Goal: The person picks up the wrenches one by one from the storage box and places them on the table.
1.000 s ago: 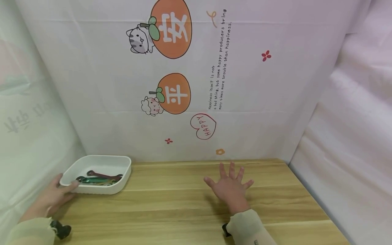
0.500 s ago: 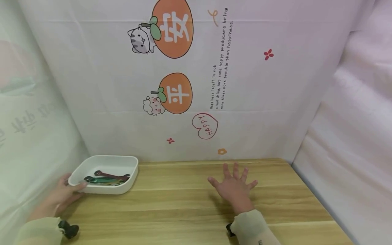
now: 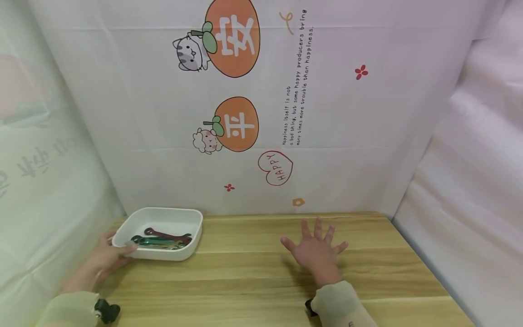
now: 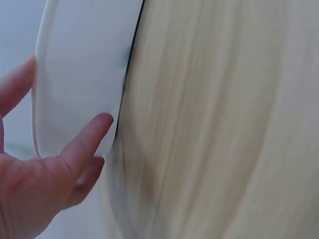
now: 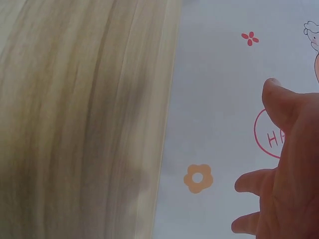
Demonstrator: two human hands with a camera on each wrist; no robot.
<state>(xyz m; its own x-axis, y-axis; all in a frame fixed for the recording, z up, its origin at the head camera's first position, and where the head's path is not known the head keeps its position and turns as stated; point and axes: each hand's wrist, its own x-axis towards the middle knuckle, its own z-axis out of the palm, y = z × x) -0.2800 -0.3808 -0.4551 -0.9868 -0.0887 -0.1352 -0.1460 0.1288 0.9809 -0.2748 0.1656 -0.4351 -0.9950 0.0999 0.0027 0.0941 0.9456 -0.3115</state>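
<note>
At the back left of the table, my left hand (image 3: pixel 107 255) grips the near left corner of a white plastic tray (image 3: pixel 198 229). In the left wrist view, one fingertip sits at the rim of the tray (image 4: pixel 82 64) and other fingers lie along its wall and lower edge. Several small wrenches lie together in the tray, among them a dark red wrench (image 3: pixel 168 235) and a green wrench (image 3: pixel 153 241). My right hand (image 3: pixel 316 252) holds nothing and hovers over the wooden table with its fingers spread wide.
The wood-grain table (image 3: pixel 245 259) reaches back to a white printed cloth (image 3: pixel 339 172) hung upright behind it. More white cloth hangs along the left and right sides. A black strap device (image 3: pixel 108 311) is at my left wrist.
The tray with its wrenches has shifted right along the table's back, and my left hand has moved with it. My right hand keeps the same spread pose.
</note>
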